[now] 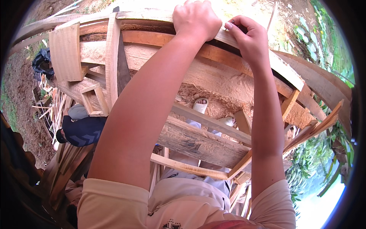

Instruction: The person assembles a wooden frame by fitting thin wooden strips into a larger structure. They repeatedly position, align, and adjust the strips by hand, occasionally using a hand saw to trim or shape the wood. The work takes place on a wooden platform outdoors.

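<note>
A large wooden frame of pale boards lies across in front of me, and both my arms stretch over it to its far rail [286,70]. My left hand [196,20] is closed in a fist on top of that rail, with its fingertips hidden on the far side. To the right, my right hand [252,38] is bent at the wrist beside the same rail. Its fingers are curled and the thumb points left toward the index finger; whatever may be between them is too small to make out. A crosspiece [113,57] joins the frame on the left.
A flat wooden panel [65,53] and a small open wooden frame [94,100] are at the left. A person in a dark top [82,131] is low beyond them, near scattered wood strips [57,103]. Sawdust [228,101] covers the ground around my feet. Plants grow at right.
</note>
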The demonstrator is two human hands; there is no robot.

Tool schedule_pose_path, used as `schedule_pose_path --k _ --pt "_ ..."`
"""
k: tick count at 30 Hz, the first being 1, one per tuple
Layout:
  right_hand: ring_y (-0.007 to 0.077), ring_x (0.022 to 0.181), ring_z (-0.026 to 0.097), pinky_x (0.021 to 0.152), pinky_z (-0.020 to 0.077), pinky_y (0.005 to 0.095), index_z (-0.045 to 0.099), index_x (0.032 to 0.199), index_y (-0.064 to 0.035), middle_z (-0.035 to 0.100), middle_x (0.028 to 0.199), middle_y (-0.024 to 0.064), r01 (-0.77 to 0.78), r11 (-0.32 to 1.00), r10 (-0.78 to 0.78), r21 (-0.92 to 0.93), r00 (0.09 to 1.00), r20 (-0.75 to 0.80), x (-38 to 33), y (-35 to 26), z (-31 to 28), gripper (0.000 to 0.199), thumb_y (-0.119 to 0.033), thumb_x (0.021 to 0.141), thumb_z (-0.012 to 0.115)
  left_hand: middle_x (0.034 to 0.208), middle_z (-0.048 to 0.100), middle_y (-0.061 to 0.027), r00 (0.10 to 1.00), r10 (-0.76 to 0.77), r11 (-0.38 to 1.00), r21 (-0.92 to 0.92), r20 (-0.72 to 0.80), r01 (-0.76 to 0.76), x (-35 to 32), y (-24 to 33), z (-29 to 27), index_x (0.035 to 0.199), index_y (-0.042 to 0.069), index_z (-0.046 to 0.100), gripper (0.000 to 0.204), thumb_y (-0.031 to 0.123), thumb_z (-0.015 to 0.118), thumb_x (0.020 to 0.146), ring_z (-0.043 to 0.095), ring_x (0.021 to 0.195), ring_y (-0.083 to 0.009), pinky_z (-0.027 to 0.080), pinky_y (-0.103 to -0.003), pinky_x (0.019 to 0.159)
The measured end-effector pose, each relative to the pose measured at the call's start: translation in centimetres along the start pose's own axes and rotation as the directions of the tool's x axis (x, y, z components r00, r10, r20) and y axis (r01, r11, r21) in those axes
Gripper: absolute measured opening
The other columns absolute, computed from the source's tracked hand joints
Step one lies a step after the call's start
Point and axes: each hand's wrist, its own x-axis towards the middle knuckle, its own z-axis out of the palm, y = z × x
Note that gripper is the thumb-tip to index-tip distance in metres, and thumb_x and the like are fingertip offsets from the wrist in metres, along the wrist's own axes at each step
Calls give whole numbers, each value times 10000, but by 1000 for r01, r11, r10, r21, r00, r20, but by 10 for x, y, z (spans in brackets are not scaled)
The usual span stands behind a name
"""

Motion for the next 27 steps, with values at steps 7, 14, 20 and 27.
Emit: schedule_pose_path --k 7,14,20,27 --pt "139 607 597 590 485 330 764 966 -16 697 730 77 87 992 -87 -88 996 5 1 -1 0 154 -163 923 771 1183 755 -124 1000 16 1000 7 -27 -16 0 -1 2 1171 151 728 337 281 496 964 676 1173 -319 498 -464 998" --pt "175 638 606 624 496 348 757 959 -21 699 762 88 98 980 -129 -174 976 -173 3 -2 9 154 -167 918 782 1174 755 -138 1000 8 1000 -6 -28 -8 1 -4 8 1200 155 729 365 279 481 963 679 1167 -322 501 -468 995" --pt "148 576 568 576 469 341 772 964 -23 663 673 75 21 998 -20 -55 1000 11 0 -3 -2 175 -195 927 768 1132 761 -149 1000 7 1000 -3 -26 -7 1 -2 4 1191 154 735 367 266 484 948 684 1153 -326 507 -471 974" --pt "158 585 574 585 475 339 768 960 -21 679 701 81 44 993 -43 -106 999 12 1 -3 0 170 -187 921 768 1132 765 -138 1000 14 1000 2 -8 -14 0 -2 -1 1181 154 741 365 256 491 937 690 1140 -325 509 -464 969"
